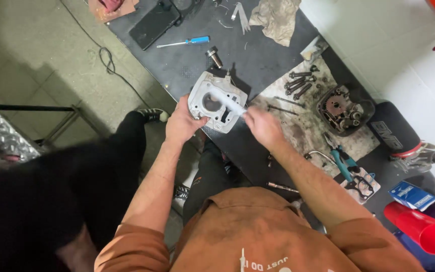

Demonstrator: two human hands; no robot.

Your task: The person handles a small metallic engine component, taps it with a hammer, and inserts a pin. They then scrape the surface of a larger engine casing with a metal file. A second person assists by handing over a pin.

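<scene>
Over the dark workbench [258, 60] edge, left hand [182, 123] grips a grey engine cylinder [216, 102]; right hand [263, 126] grasps a white stick [227, 102] across it.

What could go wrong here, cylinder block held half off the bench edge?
1. The left hand alone grips the grey cylinder block at the table edge; a slip could drop it to the floor.
2. The right hand works a pale strip across the bore; motion blur hides how firmly it is held.
3. Loose bolts nearby could get knocked off.
</scene>
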